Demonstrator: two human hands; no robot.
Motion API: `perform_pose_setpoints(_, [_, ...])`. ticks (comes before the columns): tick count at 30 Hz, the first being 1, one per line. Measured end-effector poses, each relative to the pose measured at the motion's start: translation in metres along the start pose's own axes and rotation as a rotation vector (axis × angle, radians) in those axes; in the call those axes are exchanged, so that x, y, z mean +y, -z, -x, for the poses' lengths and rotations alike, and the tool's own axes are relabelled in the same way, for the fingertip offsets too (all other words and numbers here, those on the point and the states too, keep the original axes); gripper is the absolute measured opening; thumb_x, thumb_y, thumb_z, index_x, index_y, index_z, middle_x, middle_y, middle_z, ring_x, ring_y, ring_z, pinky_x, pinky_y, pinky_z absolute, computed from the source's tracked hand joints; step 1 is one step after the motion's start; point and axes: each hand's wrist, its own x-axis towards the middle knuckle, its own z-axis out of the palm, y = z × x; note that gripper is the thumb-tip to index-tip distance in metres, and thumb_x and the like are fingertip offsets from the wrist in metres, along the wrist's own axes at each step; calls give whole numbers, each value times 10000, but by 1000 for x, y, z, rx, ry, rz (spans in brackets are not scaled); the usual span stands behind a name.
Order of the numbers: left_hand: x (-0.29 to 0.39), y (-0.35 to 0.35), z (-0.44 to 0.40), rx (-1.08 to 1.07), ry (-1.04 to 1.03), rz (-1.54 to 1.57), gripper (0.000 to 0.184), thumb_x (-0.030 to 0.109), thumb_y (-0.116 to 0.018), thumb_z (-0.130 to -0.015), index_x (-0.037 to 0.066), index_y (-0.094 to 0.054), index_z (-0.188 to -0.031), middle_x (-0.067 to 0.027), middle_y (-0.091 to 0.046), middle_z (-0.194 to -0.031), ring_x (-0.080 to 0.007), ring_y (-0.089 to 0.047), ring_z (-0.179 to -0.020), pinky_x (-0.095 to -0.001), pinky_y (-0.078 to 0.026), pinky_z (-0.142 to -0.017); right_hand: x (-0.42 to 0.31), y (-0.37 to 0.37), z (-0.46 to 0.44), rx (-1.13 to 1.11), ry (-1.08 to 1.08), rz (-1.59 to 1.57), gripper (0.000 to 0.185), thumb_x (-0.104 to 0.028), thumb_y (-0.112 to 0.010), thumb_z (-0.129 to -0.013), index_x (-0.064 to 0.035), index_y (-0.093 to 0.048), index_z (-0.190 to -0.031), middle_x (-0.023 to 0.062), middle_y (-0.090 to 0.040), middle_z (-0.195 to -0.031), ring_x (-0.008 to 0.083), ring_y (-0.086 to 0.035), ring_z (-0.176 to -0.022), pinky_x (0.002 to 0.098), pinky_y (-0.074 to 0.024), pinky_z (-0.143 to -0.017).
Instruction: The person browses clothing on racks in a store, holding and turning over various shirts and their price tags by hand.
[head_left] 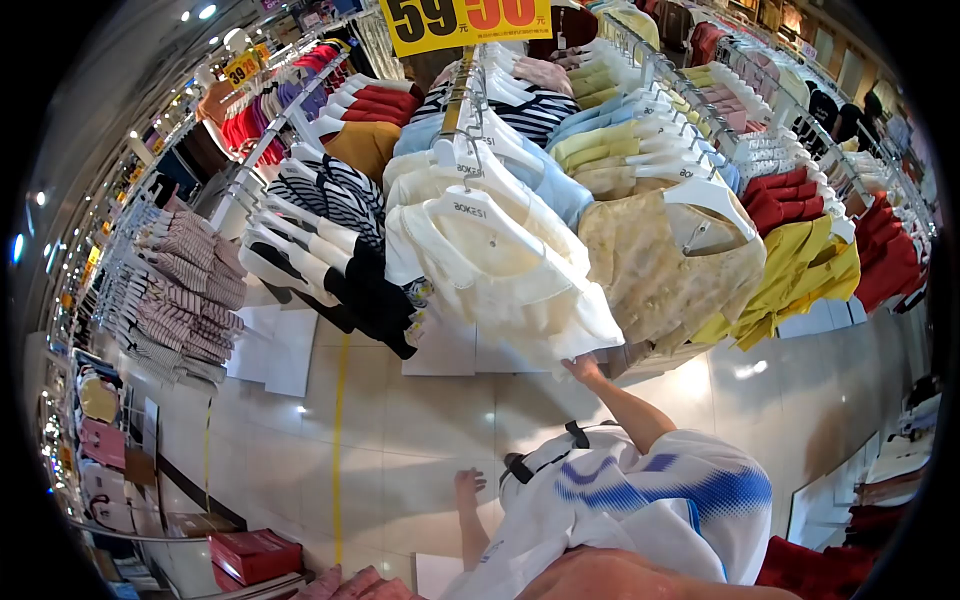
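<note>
My right hand [582, 370] is at the lower hem of a cream-white blouse [500, 270], its fingers closed on the fabric edge. The blouse hangs from a white hanger [490, 212] at the front end of a metal rail. Low beside my body, my left hand [470, 481] hangs over the floor with its fingers apart and holds nothing. To the right of the blouse hangs a beige patterned top [670, 260]. Black and white garments [370, 285] hang to its left.
A yellow price sign [465, 22] stands above the middle rail. Striped clothes [185, 290] hang at the left, and yellow tops [800, 280] at the right. Red boxes [255, 556] lie at the lower left. A yellow line [341, 440] runs along the tiled floor.
</note>
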Motion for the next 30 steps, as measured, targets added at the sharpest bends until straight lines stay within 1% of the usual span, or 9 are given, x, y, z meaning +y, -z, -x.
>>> perform_pose_setpoints(5, [-6, -28, 11, -4, 22, 39, 239, 216, -534, -890, -3, -464, -954, -153, -620, -902, -226, -619, -686, -318, -516, -596, -28, 24, 7, -195, -138, 29, 374, -302, -636, -786, -18, -604, -1026, 223, -626, -947, 398, -587, -920, 422, -462, -788])
perform_pose_setpoints(8, [-2, -41, 12, -13, -12, 6, 242, 221, -543, -885, 0, -469, -949, -145, -621, -894, -213, -619, -679, -310, -514, -592, -20, 18, 13, -173, -14, -40, 352, -318, -639, -793, 1, -633, -944, 179, -652, -850, 334, -621, -815, 406, -470, -726])
perform_pose_setpoints(11, [12, -60, 6, 33, -40, -133, 235, 223, -550, -882, 11, -477, -953, -126, -627, -896, -190, -621, -695, -292, -500, -587, -54, 41, 25, -345, -125, -317, 373, -315, -637, -806, 18, -622, -973, 143, -654, -889, 248, -615, -807, 371, -466, -737])
perform_pose_setpoints(13, [30, -78, 11, -5, -277, -120, 241, 237, -560, -886, 24, -481, -968, -107, -630, -924, -182, -620, -773, -305, -487, -673, -74, 55, 27, -459, -99, -483, 389, -355, -635, -823, 28, -642, -892, 70, -624, -764, 134, -528, -682, 327, -439, -615])
perform_pose_setpoints(15, [63, -108, 18, -45, -282, -67, 338, 293, -579, -882, 28, -485, -1070, -80, -608, -1001, -167, -588, -922, -303, -446, -766, -112, 85, 30, -518, -79, -470, 355, -331, -622, -840, 18, -648, -898, 58, -620, -772, 125, -525, -700, 307, -428, -623])
perform_pose_setpoints(19, [114, -160, 51, -462, -285, 371, 383, 216, -551, -902, 29, -399, -1200, -101, -503, -1197, -218, -537, -1063, -383, -448, -865, -103, 55, 44, -543, -133, -766, 307, -296, -613, -857, 1, -642, -931, 24, -601, -785, 103, -503, -687, 298, -424, -628])
perform_pose_setpoints(21, [122, -174, 59, -510, -244, 362, 356, 169, -530, -905, 27, -388, -1198, -115, -498, -1197, -233, -533, -1073, -399, -460, -872, -132, 87, 53, -590, -108, -962, 281, -277, -589, -881, -10, -643, -949, 23, -614, -815, 83, -518, -704, 271, -432, -632])
perform_pose_setpoints(22, [126, -181, 61, -577, -219, 361, 333, 122, -508, -907, 25, -376, -1197, -129, -494, -1198, -248, -529, -1084, -414, -473, -879, -143, 104, 56, -637, -118, -897, 278, -212, -574, -900, 8, -613, -1066, 26, -632, -973, 86, -549, -881, 276, -438, -794])
perform_pose_setpoints(30, [141, -222, 95, -277, -174, 414, 303, 90, -550, -882, 49, -439, -1162, -93, -565, -1068, -201, -600, -948, -357, -535, -745, -117, 112, 66, -566, 58, -786, 255, -195, -568, -900, 21, -612, -1027, 24, -639, -927, 77, -558, -790, 264, -465, -705])
